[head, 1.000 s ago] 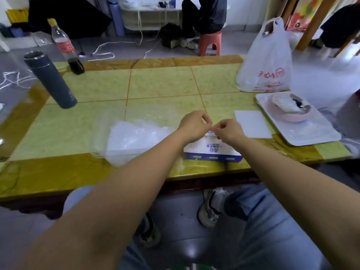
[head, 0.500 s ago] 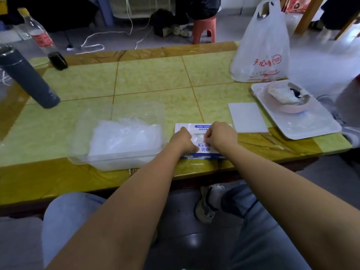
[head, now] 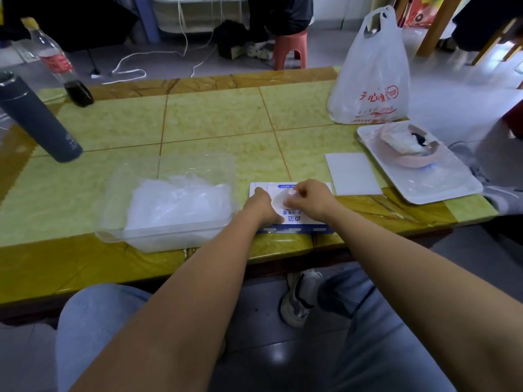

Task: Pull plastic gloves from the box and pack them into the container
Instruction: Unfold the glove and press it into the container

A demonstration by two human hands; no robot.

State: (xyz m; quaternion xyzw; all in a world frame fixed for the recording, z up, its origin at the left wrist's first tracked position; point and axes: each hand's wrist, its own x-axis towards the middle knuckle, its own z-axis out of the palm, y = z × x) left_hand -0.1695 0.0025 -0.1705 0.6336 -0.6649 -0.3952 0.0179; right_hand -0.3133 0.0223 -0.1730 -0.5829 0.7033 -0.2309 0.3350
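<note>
**Desk:** Where is the work in this one?

**Photographer:** At the bench's point(head: 215, 117) near edge, on a flat white-and-blue cardboard box point(head: 300, 220) with printed lettering. The right hand point(head: 310, 198) has its fingers curled and pinches a thin, filmy, near-transparent glove point(head: 280, 200) at the top of the box. The left hand point(head: 261, 206) lies knuckles-up on the box's left end, touching it. I cannot tell whether its fingers are spread or tucked.

**Desk:** And the container?

**Photographer:** Just left of the box is a clear rectangular plastic container point(head: 113, 222) with rounded corners. It holds a crumpled, cloudy-white heap of gloves point(head: 175, 202).

**Desk:** What about the surface?

**Photographer:** It is glossy, with mottled yellow-green tile panels and an amber marbled border.

**Desk:** What else is on it?

**Photographer:** A matte grey cylindrical flask point(head: 36, 117) stands far left. Behind it is a clear bottle point(head: 59, 63) with a red label and dark liquid at the bottom. On the right there's a soft white plastic bag point(head: 373, 75) with red print. In front of that, a smooth white rectangular tray point(head: 424, 188) carries a pink bowl point(head: 407, 162). A plain white card point(head: 353, 174) lies flat between box and tray.
</note>
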